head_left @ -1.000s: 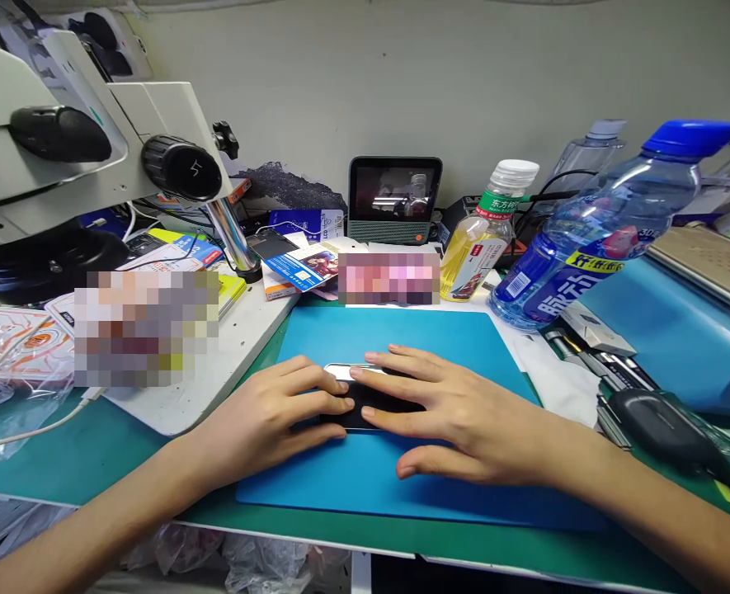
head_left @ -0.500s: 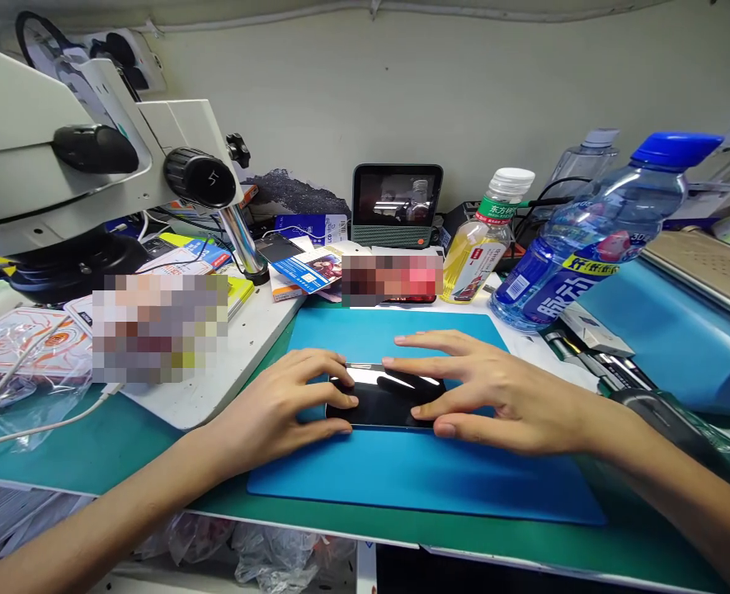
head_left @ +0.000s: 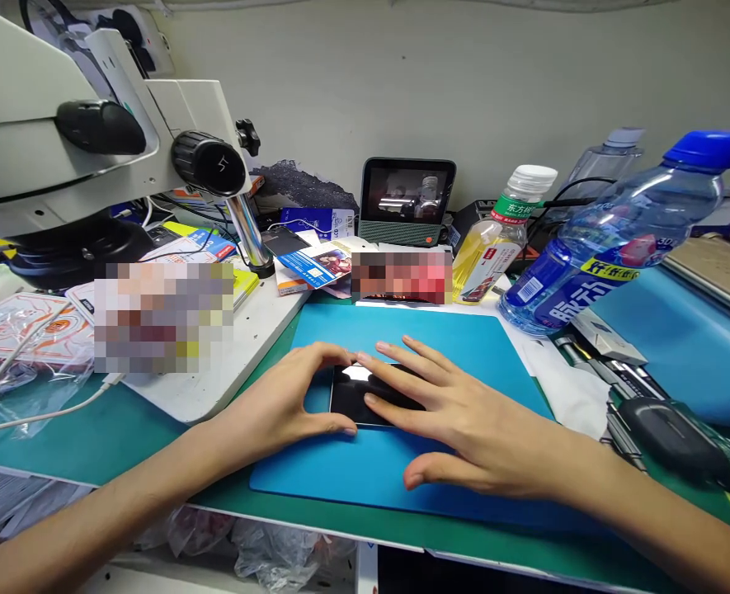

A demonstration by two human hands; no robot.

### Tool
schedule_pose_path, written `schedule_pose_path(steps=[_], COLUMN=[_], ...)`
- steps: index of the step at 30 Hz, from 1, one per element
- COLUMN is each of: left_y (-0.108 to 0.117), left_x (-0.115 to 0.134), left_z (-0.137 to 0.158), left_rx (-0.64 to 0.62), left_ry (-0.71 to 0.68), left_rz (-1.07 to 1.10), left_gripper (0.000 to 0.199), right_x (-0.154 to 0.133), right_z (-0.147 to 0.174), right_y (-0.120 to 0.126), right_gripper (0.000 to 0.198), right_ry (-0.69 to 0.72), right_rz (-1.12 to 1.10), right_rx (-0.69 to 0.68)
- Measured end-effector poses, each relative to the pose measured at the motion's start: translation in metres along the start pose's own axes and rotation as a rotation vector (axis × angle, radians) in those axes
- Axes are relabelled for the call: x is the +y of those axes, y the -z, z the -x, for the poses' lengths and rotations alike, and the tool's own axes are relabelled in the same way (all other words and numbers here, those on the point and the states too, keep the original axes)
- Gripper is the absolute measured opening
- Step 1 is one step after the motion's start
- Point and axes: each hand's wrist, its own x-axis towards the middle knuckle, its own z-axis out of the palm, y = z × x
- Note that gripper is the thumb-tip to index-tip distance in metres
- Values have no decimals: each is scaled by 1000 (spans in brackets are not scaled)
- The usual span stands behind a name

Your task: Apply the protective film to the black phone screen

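Observation:
A black, glossy phone (head_left: 349, 402) lies flat and crosswise on the blue mat (head_left: 365, 462), its surface mirroring a bright light. My left hand (head_left: 281, 403) holds the phone's left end, with the thumb at the near edge and the fingers at the far edge. Spread over the right part of the phone is my right hand (head_left: 473, 421), open, fingers stretched out and thumb well apart over the mat. This hand hides the phone's right end. Whether its fingertips press on the glass I cannot tell.
A white microscope (head_left: 24, 107) stands at the left on its base (head_left: 259, 338). A small display (head_left: 407, 194) sits by the wall. At the right are a yellow drink bottle (head_left: 494, 247), a blue-capped bottle (head_left: 612, 239), tools and a black case (head_left: 667, 425).
My right hand has moved left across the phone and its thumb has swung down toward me, off the phone. The left fingers have shifted to the far edge. The view has moved slightly.

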Motion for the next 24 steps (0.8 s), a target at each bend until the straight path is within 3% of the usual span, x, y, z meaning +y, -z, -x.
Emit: schedule_pose_path(steps=[7, 11, 17, 20, 24], left_y=[0, 0, -1, -2, -4], left_x=[-3, 0, 6, 5, 5], left_z=[3, 4, 4, 4, 4], left_rx=[-44, -87, -82, -46, -61], left_ry=[-49, -64, -113, -64, 2], left_rz=[-80, -146, -213, -273, -313], left_gripper=[70, 69, 74, 79, 68], right_x=[-4, -3, -14, -11, -10], right_z=[-1, 3, 48, 86, 116], right_y=[-9, 5, 38, 29, 6], right_gripper=[63, 55, 39, 44, 45], right_ry=[2, 23, -467, -734, -831], right_rz=[92, 205, 483, 630, 707], right_rx=[18, 46, 213, 221, 277])
